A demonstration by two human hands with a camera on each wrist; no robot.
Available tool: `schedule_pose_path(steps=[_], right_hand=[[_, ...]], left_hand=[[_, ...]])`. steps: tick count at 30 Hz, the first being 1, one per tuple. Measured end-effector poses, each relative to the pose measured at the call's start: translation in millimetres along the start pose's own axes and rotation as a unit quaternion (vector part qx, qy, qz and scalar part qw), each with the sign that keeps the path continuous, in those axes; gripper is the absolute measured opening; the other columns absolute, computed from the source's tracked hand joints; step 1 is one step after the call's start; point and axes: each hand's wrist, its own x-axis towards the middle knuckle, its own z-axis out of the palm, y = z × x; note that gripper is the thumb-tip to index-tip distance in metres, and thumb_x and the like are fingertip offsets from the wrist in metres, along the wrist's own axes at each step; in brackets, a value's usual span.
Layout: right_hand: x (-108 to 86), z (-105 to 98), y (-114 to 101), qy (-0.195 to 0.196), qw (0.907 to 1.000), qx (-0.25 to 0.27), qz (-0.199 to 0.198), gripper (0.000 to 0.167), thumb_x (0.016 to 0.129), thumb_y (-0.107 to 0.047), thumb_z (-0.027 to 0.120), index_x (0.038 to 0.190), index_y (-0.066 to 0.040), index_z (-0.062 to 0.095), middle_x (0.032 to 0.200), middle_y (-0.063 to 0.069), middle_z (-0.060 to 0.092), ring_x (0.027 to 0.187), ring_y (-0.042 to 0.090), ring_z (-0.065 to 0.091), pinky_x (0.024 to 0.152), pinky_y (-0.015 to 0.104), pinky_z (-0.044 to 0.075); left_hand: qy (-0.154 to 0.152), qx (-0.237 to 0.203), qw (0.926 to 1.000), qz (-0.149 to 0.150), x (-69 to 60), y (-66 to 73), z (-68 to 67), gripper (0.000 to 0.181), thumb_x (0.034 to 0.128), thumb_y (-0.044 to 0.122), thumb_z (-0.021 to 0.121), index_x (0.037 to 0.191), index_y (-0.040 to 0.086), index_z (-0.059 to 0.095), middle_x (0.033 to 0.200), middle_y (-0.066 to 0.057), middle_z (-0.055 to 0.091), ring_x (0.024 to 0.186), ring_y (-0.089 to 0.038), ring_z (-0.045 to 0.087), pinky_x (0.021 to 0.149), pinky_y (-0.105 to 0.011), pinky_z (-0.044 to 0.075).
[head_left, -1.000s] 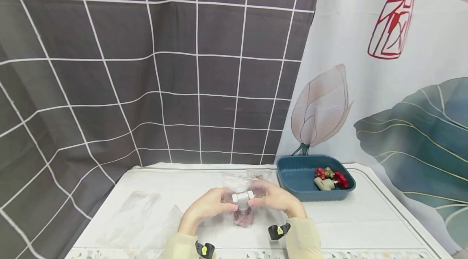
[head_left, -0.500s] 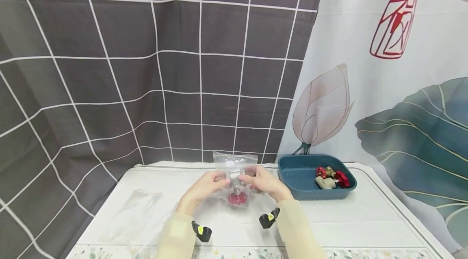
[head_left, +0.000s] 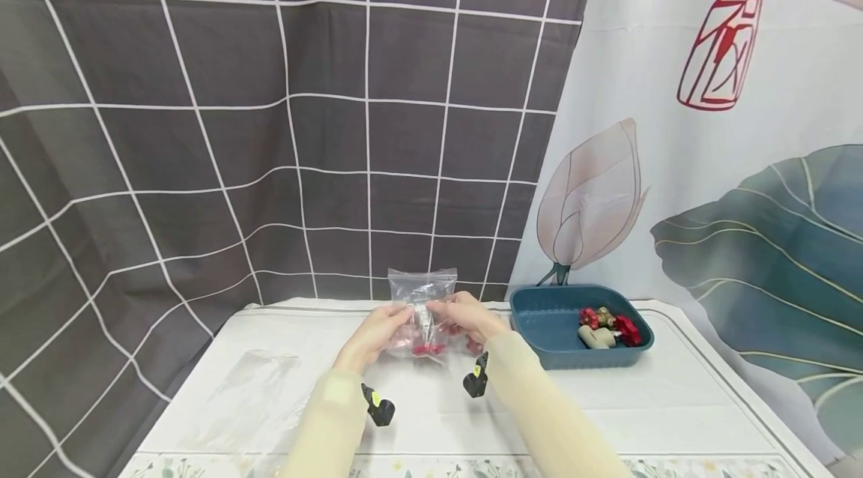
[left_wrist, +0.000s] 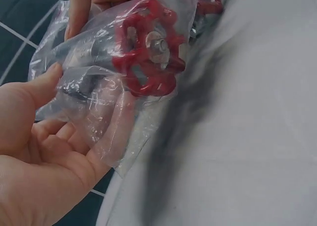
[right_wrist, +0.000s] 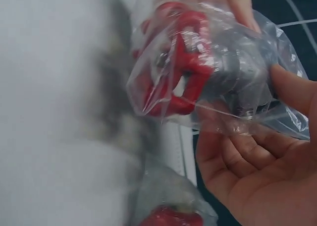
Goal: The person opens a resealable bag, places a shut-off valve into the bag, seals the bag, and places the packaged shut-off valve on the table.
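Observation:
A valve with a red handwheel [left_wrist: 148,50] and a grey metal body [right_wrist: 240,70] sits inside a clear zip bag [head_left: 422,287] near the back of the table. My left hand [head_left: 377,332] grips the bagged valve from the left, thumb on the near side and fingers behind. From the right my right hand [head_left: 474,315] holds it the same way. The handwheel points down toward the table, and the bag's zip end stands up. A second bagged valve with a red handwheel [right_wrist: 173,217] lies under my right hand, mostly hidden in the head view.
A blue tray [head_left: 539,339] at the back right holds several valves with red handwheels [head_left: 627,330] and a beige fitting [head_left: 597,337]. A flat clear plastic bag [head_left: 246,395] lies on the white tabletop at the left. Curtains hang behind the table.
Both hands have carried the bagged valve away from me and slightly left, toward the table's back edge. The bag's zip end has come upright above the fingers.

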Motion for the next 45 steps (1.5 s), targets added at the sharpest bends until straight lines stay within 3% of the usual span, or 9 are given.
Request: schedule_pose_path(steps=[4, 10, 17, 20, 23, 29, 36, 40, 45], right_hand=[[6.8, 5.4, 2.6, 0.005, 0.9999, 0.011, 0.011, 0.023, 0.095, -0.025, 0.064, 0.086, -0.003, 0.067, 0.066, -0.001, 0.054, 0.060, 0.012, 0.056, 0.059, 0.025, 0.047], [14.2, 9.3, 10.3, 0.023, 0.9993, 0.001, 0.029, 0.037, 0.096, -0.029, 0.062, 0.064, -0.014, 0.053, 0.055, -0.004, 0.046, 0.056, 0.011, 0.046, 0.057, 0.024, 0.042], [17.8, 14.6, 14.3, 0.047, 0.9973, 0.001, 0.056, 0.030, 0.097, -0.032, 0.061, 0.086, -0.005, 0.066, 0.062, 0.001, 0.055, 0.057, 0.012, 0.047, 0.058, 0.025, 0.039], [18.4, 17.2, 14.5, 0.060, 0.9966, -0.012, 0.056, 0.032, 0.097, -0.033, 0.061, 0.091, -0.002, 0.067, 0.067, 0.000, 0.054, 0.059, 0.012, 0.048, 0.060, 0.025, 0.041], [19.7, 19.2, 15.6, 0.065, 0.9961, -0.014, 0.057, 0.031, 0.097, -0.032, 0.062, 0.089, -0.003, 0.067, 0.067, 0.000, 0.053, 0.058, 0.011, 0.049, 0.057, 0.024, 0.041], [24.0, 23.0, 20.6, 0.088, 0.9927, -0.049, 0.065, 0.026, 0.095, -0.026, 0.064, 0.088, -0.001, 0.067, 0.071, 0.000, 0.052, 0.063, 0.013, 0.049, 0.058, 0.023, 0.043], [26.2, 30.9, 24.3, 0.116, 0.9894, -0.052, 0.070, 0.020, 0.092, -0.013, 0.065, 0.096, 0.007, 0.067, 0.073, 0.003, 0.054, 0.062, 0.012, 0.048, 0.054, 0.020, 0.042], [24.3, 34.7, 23.2, 0.117, 0.9900, -0.048, 0.063, 0.020, 0.090, -0.010, 0.066, 0.098, 0.009, 0.066, 0.076, 0.005, 0.057, 0.064, 0.013, 0.051, 0.056, 0.020, 0.045], [25.2, 37.9, 25.8, 0.123, 0.9879, -0.073, 0.060, 0.019, 0.090, -0.011, 0.067, 0.075, -0.002, 0.061, 0.063, 0.000, 0.049, 0.053, 0.009, 0.044, 0.046, 0.019, 0.038]], left_hand=[[0.010, -0.016, 0.9997, -0.013, 4.6, -6.1, -0.1, 0.056, 0.1016, 0.030, 0.053, 0.137, -0.012, 0.044, 0.131, -0.024, 0.056, 0.117, -0.038, 0.056, 0.102, -0.050, 0.043], [0.021, -0.010, 0.9989, -0.041, 7.8, -11.2, 1.5, 0.060, 0.1008, 0.035, 0.053, 0.136, -0.012, 0.045, 0.138, -0.027, 0.049, 0.127, -0.042, 0.047, 0.105, -0.054, 0.037], [0.041, 0.001, 0.9972, -0.062, 6.7, -10.9, 2.8, 0.063, 0.1000, 0.037, 0.055, 0.136, -0.014, 0.043, 0.142, -0.032, 0.041, 0.131, -0.048, 0.040, 0.107, -0.060, 0.031], [0.047, 0.001, 0.9971, -0.059, 7.9, -11.6, 2.4, 0.062, 0.1003, 0.036, 0.054, 0.135, -0.014, 0.044, 0.136, -0.028, 0.048, 0.122, -0.041, 0.051, 0.106, -0.057, 0.035], [0.050, -0.005, 0.9969, -0.060, 10.0, -13.1, 2.0, 0.058, 0.1005, 0.034, 0.054, 0.133, -0.014, 0.047, 0.120, -0.020, 0.059, 0.100, -0.028, 0.063, 0.098, -0.048, 0.046], [0.066, -0.015, 0.9956, -0.066, 15.2, -17.2, 2.1, 0.042, 0.0995, 0.027, 0.057, 0.118, -0.011, 0.057, 0.081, -0.007, 0.064, 0.066, -0.012, 0.063, 0.071, -0.030, 0.058], [0.070, 0.014, 0.9949, -0.071, 17.2, -15.3, 1.1, 0.041, 0.1005, 0.020, 0.053, 0.120, -0.016, 0.053, 0.088, -0.012, 0.061, 0.072, -0.017, 0.064, 0.073, -0.033, 0.058], [0.074, 0.016, 0.9942, -0.076, 18.6, -17.3, 0.4, 0.038, 0.1010, 0.016, 0.051, 0.120, -0.016, 0.053, 0.084, -0.016, 0.064, 0.065, -0.016, 0.064, 0.068, -0.031, 0.059], [0.079, 0.037, 0.9931, -0.079, 17.2, -22.8, -0.9, 0.032, 0.0990, 0.012, 0.052, 0.114, -0.016, 0.054, 0.086, -0.018, 0.063, 0.065, -0.018, 0.065, 0.067, -0.033, 0.059]])
